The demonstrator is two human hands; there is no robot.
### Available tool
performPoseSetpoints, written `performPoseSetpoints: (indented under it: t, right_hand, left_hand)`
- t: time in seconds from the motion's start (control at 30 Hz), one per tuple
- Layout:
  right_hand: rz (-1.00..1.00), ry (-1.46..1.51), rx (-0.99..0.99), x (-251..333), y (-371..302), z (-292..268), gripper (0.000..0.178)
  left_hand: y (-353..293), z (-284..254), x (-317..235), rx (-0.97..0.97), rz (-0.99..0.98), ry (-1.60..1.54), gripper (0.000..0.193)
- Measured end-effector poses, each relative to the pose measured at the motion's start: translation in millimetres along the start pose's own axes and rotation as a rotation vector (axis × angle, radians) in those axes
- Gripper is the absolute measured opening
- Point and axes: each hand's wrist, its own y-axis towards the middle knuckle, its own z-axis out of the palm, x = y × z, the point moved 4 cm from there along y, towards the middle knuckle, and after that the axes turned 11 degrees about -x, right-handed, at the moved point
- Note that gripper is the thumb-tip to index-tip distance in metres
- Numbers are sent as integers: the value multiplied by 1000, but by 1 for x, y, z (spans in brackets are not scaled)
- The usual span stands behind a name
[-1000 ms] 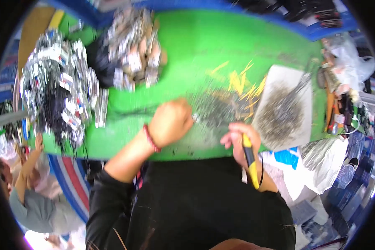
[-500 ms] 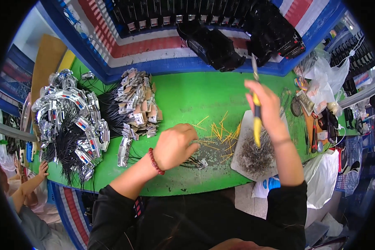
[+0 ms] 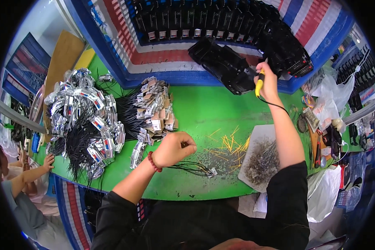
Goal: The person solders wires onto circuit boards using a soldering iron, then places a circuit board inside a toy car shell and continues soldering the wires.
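Observation:
My right hand (image 3: 267,83) grips a yellow-and-black soldering iron (image 3: 260,82) whose dark cord hangs along the forearm. Its far end points toward the black plastic housings (image 3: 281,50) at the crate's near right edge; the tip is hard to make out. Low over the green bench, my left hand (image 3: 176,146) has its fingers curled in and the thumb closed against them; whatever they hold, if anything, is hidden. Below that hand, thin black wires (image 3: 191,166) run to a small silvery connector (image 3: 213,171). Left of it lie bundled wires with silvery, card-backed pieces (image 3: 156,108).
A blue, white and red striped crate (image 3: 162,57) holds rows of black parts. Yellow sticks (image 3: 229,143) lie beside a grey plate (image 3: 248,166) heaped with dark debris. A large wire pile (image 3: 83,121) covers the left side, where another person's hand (image 3: 48,161) rests on the bench edge.
My right hand has moved up and away with the soldering iron, from over the grey plate to the crate's edge. The left hand stays low, curled. The whole view has shifted slightly.

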Motion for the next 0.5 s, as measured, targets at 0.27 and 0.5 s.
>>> performPoseSetpoints:
  t: [0.27, 0.5]
  right_hand:
    - [-1330, -735, 25, 93, -142, -1, 27]
    - [-1164, -480, -59, 120, -242, -59, 32]
  left_hand:
    - [54, -6, -15, -432, 134, 38, 32]
    - [63, 17, -57, -611, 105, -311, 59]
